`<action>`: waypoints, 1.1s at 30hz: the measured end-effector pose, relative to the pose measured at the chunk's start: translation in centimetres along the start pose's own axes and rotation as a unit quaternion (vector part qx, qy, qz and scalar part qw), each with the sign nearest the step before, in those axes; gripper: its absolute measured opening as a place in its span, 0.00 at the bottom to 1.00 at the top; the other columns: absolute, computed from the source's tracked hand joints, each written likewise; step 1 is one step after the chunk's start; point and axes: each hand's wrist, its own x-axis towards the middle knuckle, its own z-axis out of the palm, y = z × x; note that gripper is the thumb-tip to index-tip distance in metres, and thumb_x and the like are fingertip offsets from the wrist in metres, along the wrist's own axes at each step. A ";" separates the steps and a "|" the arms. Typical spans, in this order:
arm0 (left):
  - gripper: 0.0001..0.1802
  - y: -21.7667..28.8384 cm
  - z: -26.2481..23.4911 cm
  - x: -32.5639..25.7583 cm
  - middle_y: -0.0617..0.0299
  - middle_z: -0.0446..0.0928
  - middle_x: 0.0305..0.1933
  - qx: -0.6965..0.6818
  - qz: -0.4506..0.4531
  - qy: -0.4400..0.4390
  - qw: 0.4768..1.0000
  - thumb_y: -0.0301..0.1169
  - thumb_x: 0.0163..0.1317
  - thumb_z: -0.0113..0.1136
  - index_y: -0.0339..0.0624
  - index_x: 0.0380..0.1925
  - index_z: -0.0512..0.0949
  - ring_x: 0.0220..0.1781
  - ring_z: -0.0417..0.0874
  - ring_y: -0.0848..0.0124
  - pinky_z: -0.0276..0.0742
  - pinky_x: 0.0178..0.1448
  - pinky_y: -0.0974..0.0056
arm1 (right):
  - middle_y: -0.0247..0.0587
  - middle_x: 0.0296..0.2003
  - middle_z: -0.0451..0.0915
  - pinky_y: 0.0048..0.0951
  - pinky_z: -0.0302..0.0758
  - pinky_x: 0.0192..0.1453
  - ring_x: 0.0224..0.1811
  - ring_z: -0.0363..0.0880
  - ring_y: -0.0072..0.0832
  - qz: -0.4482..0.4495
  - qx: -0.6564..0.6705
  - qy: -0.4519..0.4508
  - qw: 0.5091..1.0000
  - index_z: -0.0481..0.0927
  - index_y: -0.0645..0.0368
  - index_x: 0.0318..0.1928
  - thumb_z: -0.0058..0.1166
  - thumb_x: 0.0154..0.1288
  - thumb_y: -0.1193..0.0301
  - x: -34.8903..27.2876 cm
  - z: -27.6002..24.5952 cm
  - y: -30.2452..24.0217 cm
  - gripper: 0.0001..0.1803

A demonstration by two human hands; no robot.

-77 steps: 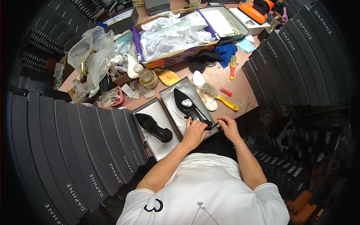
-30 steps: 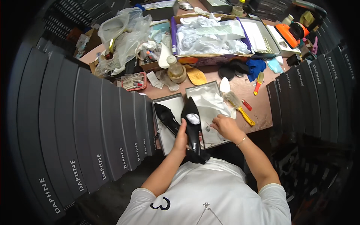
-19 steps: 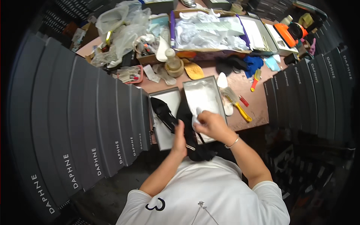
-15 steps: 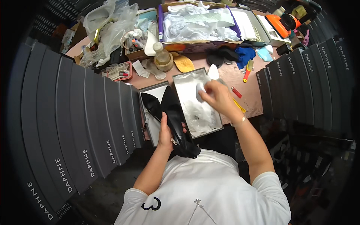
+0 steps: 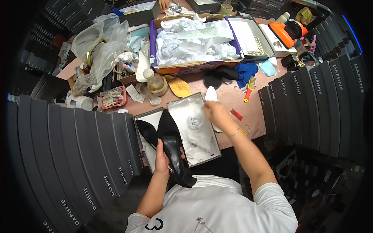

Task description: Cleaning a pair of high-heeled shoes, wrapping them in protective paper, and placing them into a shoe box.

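Note:
A pair of black pointed shoes is in my left hand, toes pointing away from me, with a small metal ornament by the fingers. Beneath their toes and to the right lies an opened grey shoebox, its two parts side by side and lined with white tissue. A crumpled white paper wad rests on the tissue in the right part. My right hand hovers at that part's right edge, over a long white sole-shaped piece. Its fingers are bent and partly hidden, apparently apart and holding nothing.
Dark shoeboxes stand in rows at left and right. Behind are a purple-edged carton of tissue, a glass jar, a yellow cloth, a red-handled brush, a red lighter and an orange tool. Another person's hand shows at the far edge.
My right hand has let go of the paper wad, now lying in the box, and moved to the white piece. The left still holds the shoes. The whole view has shifted.

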 end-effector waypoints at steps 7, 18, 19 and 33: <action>0.37 -1.1 1.7 2.7 0.55 0.79 0.33 -0.022 -0.025 -0.009 0.999 0.64 0.67 0.37 0.39 0.48 0.74 0.31 0.81 0.66 0.80 0.36 0.64 | 0.47 0.36 0.80 0.42 0.79 0.35 0.35 0.84 0.43 0.019 -0.222 -0.165 0.961 0.77 0.56 0.43 0.60 0.56 0.62 5.0 1.8 7.7 0.17; 0.41 -2.1 4.4 1.5 0.59 0.74 0.53 -0.014 0.040 -0.002 0.999 0.67 0.66 0.34 0.41 0.57 0.69 0.55 0.75 0.68 0.72 0.57 0.62 | 0.52 0.32 0.77 0.44 0.75 0.34 0.34 0.79 0.50 -0.100 0.162 -0.101 0.977 0.66 0.59 0.47 0.55 0.56 0.79 -5.6 -2.6 -11.2 0.18; 0.41 -2.2 4.9 0.7 0.60 0.73 0.55 -0.005 0.052 0.020 0.998 0.67 0.66 0.34 0.41 0.58 0.68 0.59 0.73 0.68 0.70 0.61 0.62 | 0.51 0.32 0.77 0.44 0.75 0.33 0.33 0.79 0.49 -0.068 0.158 -0.093 0.981 0.67 0.59 0.42 0.54 0.56 0.79 -6.3 -1.4 -11.9 0.14; 0.28 -3.0 -2.2 -2.2 0.56 0.79 0.35 -0.026 -0.080 -0.044 0.995 0.48 0.60 0.54 0.36 0.51 0.74 0.34 0.82 0.67 0.81 0.41 0.65 | 0.54 0.28 0.82 0.48 0.76 0.35 0.32 0.81 0.50 0.012 -0.108 -0.140 0.984 0.74 0.57 0.52 0.47 0.69 0.59 -3.7 3.5 -2.9 0.18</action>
